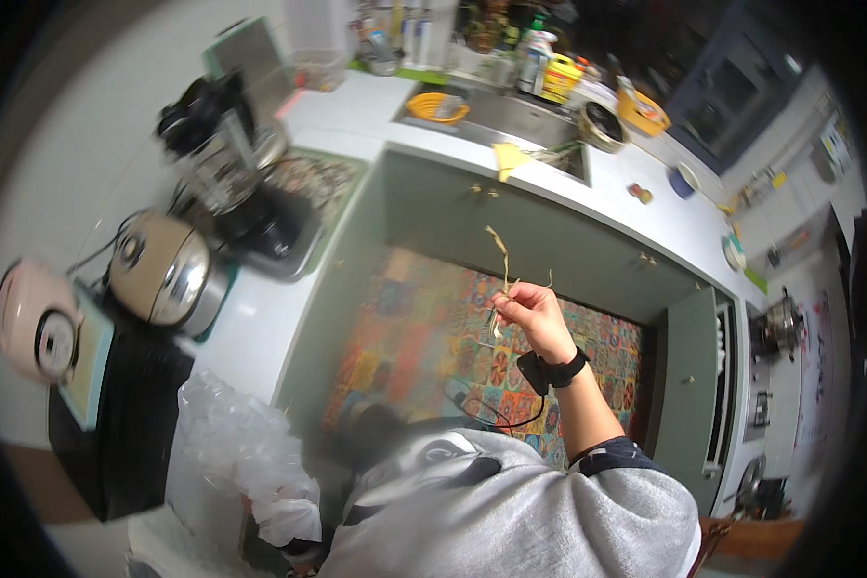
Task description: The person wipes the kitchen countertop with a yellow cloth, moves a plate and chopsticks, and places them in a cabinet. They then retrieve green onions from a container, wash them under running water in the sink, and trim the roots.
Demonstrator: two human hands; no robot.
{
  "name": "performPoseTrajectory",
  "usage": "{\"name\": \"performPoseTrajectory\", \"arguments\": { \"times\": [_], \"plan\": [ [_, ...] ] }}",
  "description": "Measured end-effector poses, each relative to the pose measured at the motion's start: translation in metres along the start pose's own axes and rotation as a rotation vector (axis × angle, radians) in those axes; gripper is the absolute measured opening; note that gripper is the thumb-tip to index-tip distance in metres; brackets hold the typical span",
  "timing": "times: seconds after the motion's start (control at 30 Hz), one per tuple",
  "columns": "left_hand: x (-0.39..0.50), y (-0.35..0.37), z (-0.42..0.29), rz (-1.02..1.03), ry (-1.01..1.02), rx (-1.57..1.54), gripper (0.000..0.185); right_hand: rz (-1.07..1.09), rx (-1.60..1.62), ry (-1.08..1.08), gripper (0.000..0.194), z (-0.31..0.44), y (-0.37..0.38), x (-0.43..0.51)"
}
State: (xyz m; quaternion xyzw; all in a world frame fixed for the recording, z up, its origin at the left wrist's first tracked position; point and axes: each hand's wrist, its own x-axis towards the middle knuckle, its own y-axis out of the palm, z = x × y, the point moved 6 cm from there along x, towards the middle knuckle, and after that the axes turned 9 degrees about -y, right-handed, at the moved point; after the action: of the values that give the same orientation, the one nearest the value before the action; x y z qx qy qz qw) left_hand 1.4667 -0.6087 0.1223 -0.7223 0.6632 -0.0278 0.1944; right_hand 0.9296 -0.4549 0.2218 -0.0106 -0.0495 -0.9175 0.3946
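Raised over the tiled floor, my right hand (533, 312) pinches a dry, pale-brown plant stalk (504, 264) between thumb and fingers. The stalk points up from the grip, and thin, stringy ends hang below it. A black band with a small box and a cable (549, 372) is strapped around this wrist. At the lower left, a crumpled translucent plastic bag (238, 441) covers most of my left hand (246, 503), which grips it beside the counter. Only a bit of skin shows there. The bag's contents cannot be made out.
Left counter (242, 368): a blender (224, 173), a beige rice cooker (160, 273) and a pink cooker (37, 321). Ahead, a sink (520, 119) holds a yellow basket (437, 107); a yellow cloth (509, 159) hangs over its edge. A pot (777, 325) sits on the right.
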Motion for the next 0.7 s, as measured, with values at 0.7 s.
{"name": "performPoseTrajectory", "arguments": {
  "times": [0.7],
  "plan": [
    [0.168, 0.575, -0.238, 0.285, 1.605, 0.992, 0.027, -0.753, -0.201, -0.096, 0.009, 0.018, -0.285, 0.167]
  ]
}}
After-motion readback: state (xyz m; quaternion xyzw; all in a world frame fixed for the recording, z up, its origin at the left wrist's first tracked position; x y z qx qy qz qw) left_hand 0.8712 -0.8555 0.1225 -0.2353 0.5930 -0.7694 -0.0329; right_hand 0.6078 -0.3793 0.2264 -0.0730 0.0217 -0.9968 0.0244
